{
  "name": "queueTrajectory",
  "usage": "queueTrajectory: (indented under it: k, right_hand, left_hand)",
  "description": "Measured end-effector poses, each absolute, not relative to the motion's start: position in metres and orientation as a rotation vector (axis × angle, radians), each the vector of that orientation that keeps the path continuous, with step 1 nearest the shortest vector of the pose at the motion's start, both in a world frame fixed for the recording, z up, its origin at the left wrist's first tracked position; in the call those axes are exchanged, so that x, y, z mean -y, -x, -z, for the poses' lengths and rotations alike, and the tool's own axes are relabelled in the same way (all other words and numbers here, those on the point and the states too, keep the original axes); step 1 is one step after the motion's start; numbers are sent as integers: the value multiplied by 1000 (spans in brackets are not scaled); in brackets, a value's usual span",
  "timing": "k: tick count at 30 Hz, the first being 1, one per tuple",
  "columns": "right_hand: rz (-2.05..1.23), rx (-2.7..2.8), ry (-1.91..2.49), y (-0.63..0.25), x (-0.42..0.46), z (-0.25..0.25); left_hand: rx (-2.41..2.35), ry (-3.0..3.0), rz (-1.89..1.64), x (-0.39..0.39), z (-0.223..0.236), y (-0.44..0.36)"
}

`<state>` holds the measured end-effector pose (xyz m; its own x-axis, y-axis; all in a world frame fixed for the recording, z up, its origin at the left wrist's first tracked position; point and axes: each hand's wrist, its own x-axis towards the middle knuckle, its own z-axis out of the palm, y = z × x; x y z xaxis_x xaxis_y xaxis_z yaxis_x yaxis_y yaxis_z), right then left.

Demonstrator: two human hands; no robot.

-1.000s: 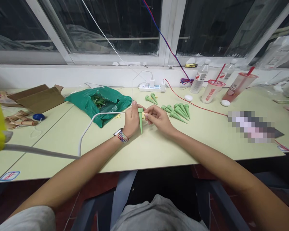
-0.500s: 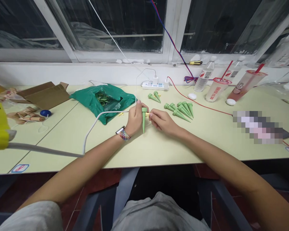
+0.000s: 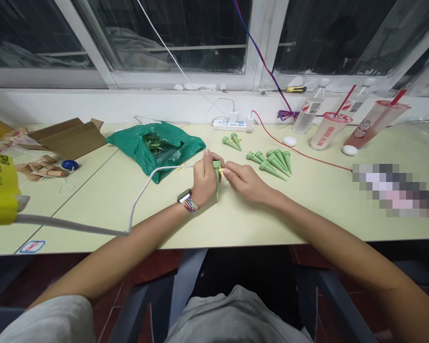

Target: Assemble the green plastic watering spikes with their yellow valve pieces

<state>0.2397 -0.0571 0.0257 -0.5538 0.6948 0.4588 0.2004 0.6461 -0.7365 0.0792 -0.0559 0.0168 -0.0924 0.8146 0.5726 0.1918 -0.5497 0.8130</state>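
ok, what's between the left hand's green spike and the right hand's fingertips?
A small yellow piece, pinched in the right hand, its far end at the green spike; whether it's inserted, can't tell. Head view.

Here the left hand (image 3: 205,178) grips a green spike (image 3: 217,183), point down, while the right hand (image 3: 248,181) pinches a small yellow piece (image 3: 222,170) against its side near the top, with more green spikes (image 3: 273,162) fanned out beyond on the pale table (image 3: 214,228) and an open green bag (image 3: 128,139) lying behind the left wrist.
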Motion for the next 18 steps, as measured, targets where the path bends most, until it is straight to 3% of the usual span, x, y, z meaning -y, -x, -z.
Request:
queueTrajectory:
  k: [18]
  right_hand:
    - [-647, 2249, 651, -243, 43, -28]
  left_hand:
    - [-1195, -1718, -1601, 45, -19, -72]
